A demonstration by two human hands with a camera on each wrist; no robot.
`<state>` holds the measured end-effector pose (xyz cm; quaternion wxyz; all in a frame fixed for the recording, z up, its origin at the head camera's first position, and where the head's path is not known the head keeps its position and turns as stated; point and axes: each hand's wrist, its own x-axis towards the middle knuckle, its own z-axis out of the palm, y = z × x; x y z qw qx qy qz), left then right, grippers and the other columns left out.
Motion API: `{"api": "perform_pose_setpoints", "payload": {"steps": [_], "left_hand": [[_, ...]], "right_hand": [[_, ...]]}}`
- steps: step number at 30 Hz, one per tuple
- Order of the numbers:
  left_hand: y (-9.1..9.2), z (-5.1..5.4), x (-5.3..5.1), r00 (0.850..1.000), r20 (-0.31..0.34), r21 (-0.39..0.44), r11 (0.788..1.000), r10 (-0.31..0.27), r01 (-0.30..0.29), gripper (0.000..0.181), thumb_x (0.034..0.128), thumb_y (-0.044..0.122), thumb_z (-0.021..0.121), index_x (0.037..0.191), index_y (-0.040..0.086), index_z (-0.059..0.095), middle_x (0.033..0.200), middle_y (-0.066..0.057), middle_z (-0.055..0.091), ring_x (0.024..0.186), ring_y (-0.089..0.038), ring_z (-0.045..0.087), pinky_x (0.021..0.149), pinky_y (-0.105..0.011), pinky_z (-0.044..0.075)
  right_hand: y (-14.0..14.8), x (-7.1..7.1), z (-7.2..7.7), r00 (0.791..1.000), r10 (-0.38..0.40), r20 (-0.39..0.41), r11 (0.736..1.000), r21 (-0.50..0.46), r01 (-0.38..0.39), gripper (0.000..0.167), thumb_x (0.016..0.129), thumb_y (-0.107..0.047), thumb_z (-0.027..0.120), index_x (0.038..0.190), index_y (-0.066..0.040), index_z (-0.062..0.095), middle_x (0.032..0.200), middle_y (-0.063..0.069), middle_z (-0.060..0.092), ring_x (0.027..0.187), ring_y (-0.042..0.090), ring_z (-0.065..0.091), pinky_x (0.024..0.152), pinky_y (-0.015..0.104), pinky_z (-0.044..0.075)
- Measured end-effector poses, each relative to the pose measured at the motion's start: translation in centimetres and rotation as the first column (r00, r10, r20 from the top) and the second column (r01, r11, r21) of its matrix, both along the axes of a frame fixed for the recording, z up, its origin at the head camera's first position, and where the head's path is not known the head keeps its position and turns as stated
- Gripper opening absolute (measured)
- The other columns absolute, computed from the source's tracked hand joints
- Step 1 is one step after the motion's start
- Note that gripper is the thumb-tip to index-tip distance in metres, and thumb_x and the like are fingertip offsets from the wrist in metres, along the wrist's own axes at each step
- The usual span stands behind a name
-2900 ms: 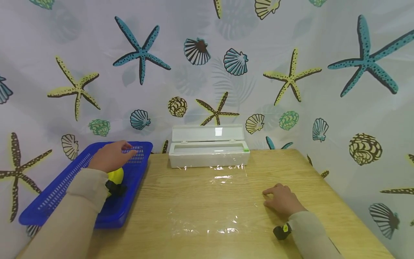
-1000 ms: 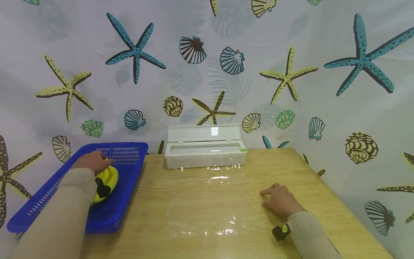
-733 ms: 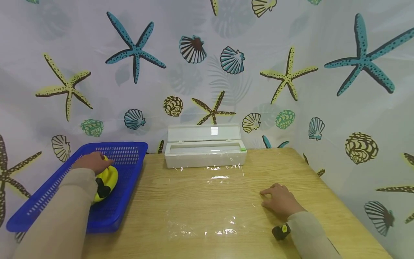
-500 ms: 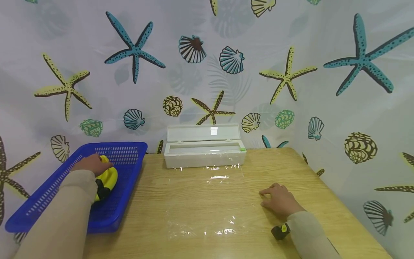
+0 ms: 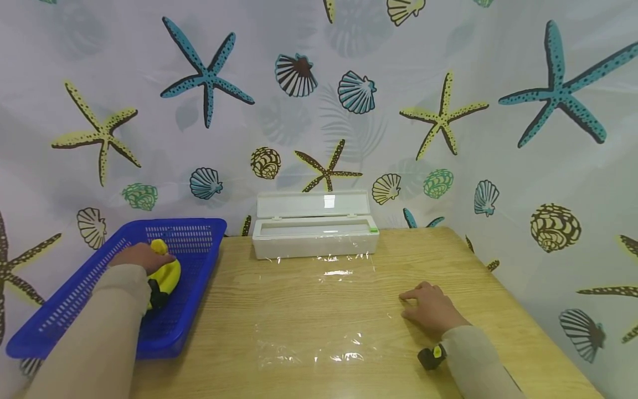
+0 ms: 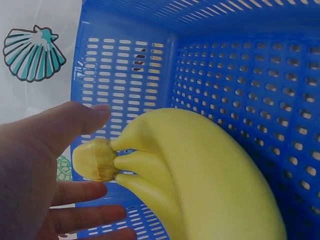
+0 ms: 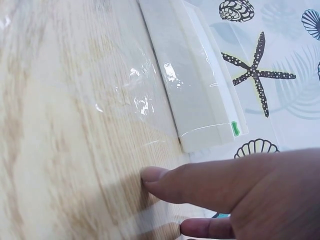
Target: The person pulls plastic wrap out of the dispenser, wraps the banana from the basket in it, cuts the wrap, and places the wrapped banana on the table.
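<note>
I'm seeing bananas (image 6: 215,170) in a blue basket (image 5: 199,310) at 9 o'clock, left hand (image 5: 139,257) spread around the stem (image 6: 94,160), right hand (image 5: 433,310) relaxed at 4 o'clock, probably handling light, smooth, stiffish, stem gripping best.

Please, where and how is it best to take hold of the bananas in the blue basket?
Probably at the stem, from the side of the left hand: this narrow knob points toward the open hand, while the bananas widen away from it.

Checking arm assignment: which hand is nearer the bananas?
Left. Left hand is at the stem of the bananas, inside the blue basket; right hand is across the table.
</note>
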<state>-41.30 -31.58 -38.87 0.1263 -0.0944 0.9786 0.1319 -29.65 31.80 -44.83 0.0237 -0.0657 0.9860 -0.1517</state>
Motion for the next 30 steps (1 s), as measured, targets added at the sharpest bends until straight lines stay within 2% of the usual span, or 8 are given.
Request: {"api": "perform_pose_setpoints", "payload": {"steps": [7, 13, 20, 25, 30], "left_hand": [[0.2, -0.6, 0.1, 0.998, 0.054, 0.000, 1.000, 0.014, -0.014, 0.101, 0.0860, 0.071, 0.055, 0.130, -0.019, 0.049, 0.128, -0.041, 0.055, 0.102, -0.048, 0.062, 0.087, -0.057, 0.054], [0.6, -0.8, 0.4, 0.995, 0.102, 0.008, 1.000, 0.003, -0.004, 0.104, 0.0844, 0.072, 0.053, 0.132, -0.020, 0.045, 0.129, -0.041, 0.053, 0.105, -0.047, 0.059, 0.096, -0.058, 0.051], [0.5, -1.4, 0.4, 0.993, 0.115, 0.071, 0.996, 0.038, -0.046, 0.108, 0.0808, 0.072, 0.058, 0.132, -0.021, 0.042, 0.122, -0.039, 0.056, 0.101, -0.043, 0.059, 0.097, -0.057, 0.049], [0.4, -2.0, 0.1, 0.994, 0.109, 0.039, 0.999, 0.000, -0.004, 0.103, 0.0807, 0.069, 0.061, 0.126, -0.022, 0.045, 0.116, -0.036, 0.059, 0.096, -0.039, 0.059, 0.094, -0.053, 0.051], [0.8, -1.9, 0.3, 0.994, 0.112, 0.055, 0.998, -0.013, 0.007, 0.091, 0.0815, 0.059, 0.068, 0.118, -0.021, 0.047, 0.104, -0.030, 0.062, 0.092, -0.036, 0.060, 0.088, -0.047, 0.053]], "right_hand": [[0.1, -0.1, -0.1, 1.000, -0.003, -0.003, 1.000, 0.009, 0.004, 0.039, 0.088, -0.027, 0.074, 0.125, -0.014, 0.071, 0.126, 0.020, 0.059, 0.107, 0.039, 0.056, 0.085, 0.062, 0.049], [0.0, -0.1, -0.1, 1.000, -0.001, -0.007, 1.000, 0.011, 0.001, 0.040, 0.087, -0.027, 0.074, 0.125, -0.013, 0.071, 0.125, 0.020, 0.059, 0.106, 0.039, 0.056, 0.084, 0.061, 0.050], [0.0, -0.1, -0.2, 1.000, -0.014, -0.007, 1.000, 0.004, 0.014, 0.039, 0.087, -0.027, 0.074, 0.124, -0.014, 0.071, 0.126, 0.019, 0.059, 0.107, 0.038, 0.055, 0.086, 0.060, 0.049], [0.0, -0.1, -0.3, 1.000, -0.015, -0.004, 1.000, 0.000, 0.015, 0.039, 0.088, -0.027, 0.074, 0.124, -0.015, 0.071, 0.126, 0.018, 0.059, 0.108, 0.037, 0.055, 0.088, 0.060, 0.048], [0.0, 0.0, -0.3, 1.000, -0.010, -0.014, 1.000, 0.002, 0.010, 0.039, 0.087, -0.027, 0.075, 0.124, -0.014, 0.071, 0.126, 0.019, 0.059, 0.107, 0.038, 0.055, 0.087, 0.061, 0.049]]}}
